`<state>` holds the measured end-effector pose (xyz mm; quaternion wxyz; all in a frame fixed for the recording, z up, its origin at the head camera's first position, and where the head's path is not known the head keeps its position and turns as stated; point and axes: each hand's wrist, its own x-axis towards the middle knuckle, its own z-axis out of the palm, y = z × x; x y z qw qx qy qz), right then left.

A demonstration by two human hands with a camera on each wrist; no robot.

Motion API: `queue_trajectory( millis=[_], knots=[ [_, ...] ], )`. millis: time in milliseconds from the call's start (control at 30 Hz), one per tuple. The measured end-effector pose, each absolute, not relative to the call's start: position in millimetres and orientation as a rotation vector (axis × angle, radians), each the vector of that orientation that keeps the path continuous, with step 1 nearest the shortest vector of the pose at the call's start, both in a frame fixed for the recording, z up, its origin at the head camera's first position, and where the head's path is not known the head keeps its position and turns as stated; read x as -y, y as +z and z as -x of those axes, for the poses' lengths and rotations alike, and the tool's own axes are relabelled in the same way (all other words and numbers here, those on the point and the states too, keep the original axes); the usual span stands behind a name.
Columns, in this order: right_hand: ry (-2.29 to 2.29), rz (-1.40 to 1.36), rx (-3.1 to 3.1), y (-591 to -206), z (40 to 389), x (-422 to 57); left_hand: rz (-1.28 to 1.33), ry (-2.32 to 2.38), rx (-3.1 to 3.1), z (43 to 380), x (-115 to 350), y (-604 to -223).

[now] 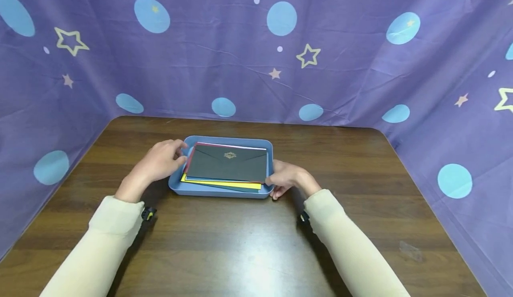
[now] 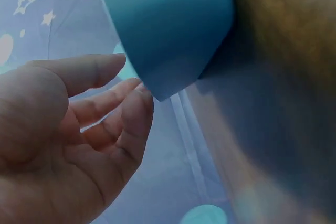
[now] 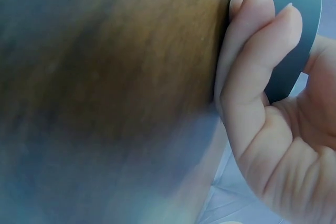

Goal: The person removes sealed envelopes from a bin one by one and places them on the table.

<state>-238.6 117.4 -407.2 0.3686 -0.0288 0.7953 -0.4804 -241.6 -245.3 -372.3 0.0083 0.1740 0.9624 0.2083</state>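
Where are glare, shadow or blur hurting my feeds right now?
Head: glare whitens part of the table, shadows run beside both sleeves, but the top envelope reads clearly. Left wrist: dim, table blurred, dark shadow beside the tray. Right wrist: table blurred too, right grip much sharper.

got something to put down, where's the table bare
On the table: in front of the tray, between the left sleeve and right sleeve; past either sleeve to the edges, bar a shiny mark at right. A thinner strip runs between tray and curtain. Crowded: the tray, its stack topped by a dark envelope, left hand and right hand at its ends.
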Motion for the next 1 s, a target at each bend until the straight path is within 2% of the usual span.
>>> queue_trajectory(
  millis=[533,1000],
  knots=[
    [-1.253,0.065,-2.040,-408,237,-117,-0.649,0.284,-2.955,281,224,-367],
    [-1.237,0.060,-2.042,-407,238,-116,-0.706,0.379,-2.874,290,223,-368]
  ],
)
